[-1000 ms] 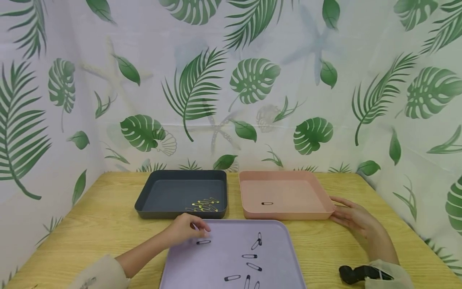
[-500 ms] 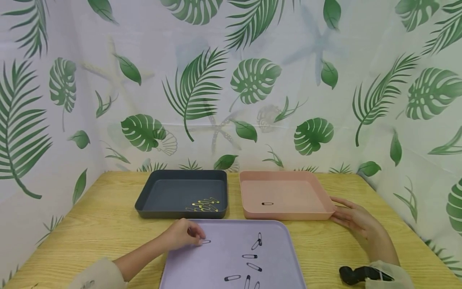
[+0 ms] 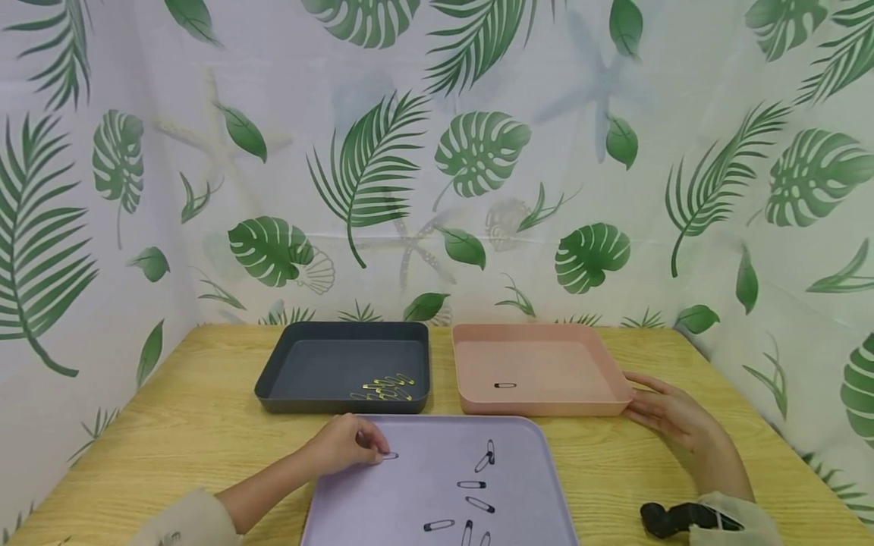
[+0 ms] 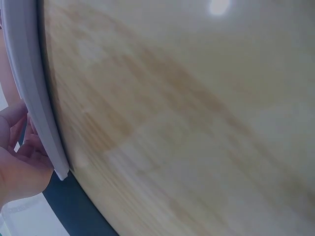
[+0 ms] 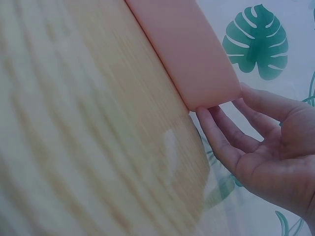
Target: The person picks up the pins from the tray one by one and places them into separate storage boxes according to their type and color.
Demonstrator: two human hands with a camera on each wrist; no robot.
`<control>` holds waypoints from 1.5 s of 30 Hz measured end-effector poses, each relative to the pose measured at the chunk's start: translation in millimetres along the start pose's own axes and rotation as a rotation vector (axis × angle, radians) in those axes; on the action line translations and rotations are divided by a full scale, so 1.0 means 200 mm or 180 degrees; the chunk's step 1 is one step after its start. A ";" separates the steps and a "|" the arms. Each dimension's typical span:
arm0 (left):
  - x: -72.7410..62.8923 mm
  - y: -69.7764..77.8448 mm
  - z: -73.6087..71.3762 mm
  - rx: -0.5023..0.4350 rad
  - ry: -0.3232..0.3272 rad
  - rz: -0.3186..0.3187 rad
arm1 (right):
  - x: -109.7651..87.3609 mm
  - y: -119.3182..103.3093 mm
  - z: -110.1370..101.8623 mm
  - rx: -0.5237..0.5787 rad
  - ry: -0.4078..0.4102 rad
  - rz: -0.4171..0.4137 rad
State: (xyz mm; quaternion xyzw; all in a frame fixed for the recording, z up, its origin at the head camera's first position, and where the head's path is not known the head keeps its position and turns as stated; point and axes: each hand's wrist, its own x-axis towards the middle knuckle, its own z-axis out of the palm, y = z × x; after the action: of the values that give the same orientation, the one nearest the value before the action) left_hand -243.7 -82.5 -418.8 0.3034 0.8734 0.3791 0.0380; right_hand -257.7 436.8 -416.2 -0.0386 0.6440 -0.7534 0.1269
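Observation:
My left hand (image 3: 348, 444) is over the left far part of a lavender tray (image 3: 396, 497), its thumb and fingertips pinching a safety pin (image 3: 390, 456). One end of that pin shows past the fingers; the rest is covered. In the left wrist view the tray's edge (image 4: 34, 73) partly hides the hand. Several black safety pins (image 3: 472, 484) lie on the tray's right and near parts. My right hand (image 3: 672, 415) touches the near right corner of a pink tray (image 3: 546, 408) with fairly straight, spread fingers. A single black-ended safety pin (image 3: 505, 385) lies inside the pink tray.
Behind the lavender tray, left of the pink one, stands a dark grey tray (image 3: 341, 406) with several yellow safety pins (image 3: 386, 388) in its near right corner. All sit on a wooden table (image 3: 198, 409). A leaf-print curtain (image 3: 505, 235) hangs behind and at both sides.
My left hand has lowered slightly and closed its fingertips on the safety pin at the tray's left. Over the last half second it stays there. The right hand has not moved.

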 end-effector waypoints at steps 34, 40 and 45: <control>0.20 0.12 0.01 -0.0356 -0.0208 -0.0193 | -0.01 0.00 0.01 -0.0043 -0.0002 -0.0012; 0.24 0.16 0.03 -0.0375 -0.0226 -0.0135 | 0.00 0.00 0.01 -0.0041 0.0006 0.0030; 0.27 0.18 0.04 -0.0400 -0.0256 -0.0154 | 0.00 0.00 0.01 -0.0032 0.0029 0.0028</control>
State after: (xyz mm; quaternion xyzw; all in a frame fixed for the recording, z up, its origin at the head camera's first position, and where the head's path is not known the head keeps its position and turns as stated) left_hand -266.7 -27.6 -390.4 0.2942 0.8527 0.4196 0.1012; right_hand -257.5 435.8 -415.4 -0.0329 0.6485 -0.7498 0.1271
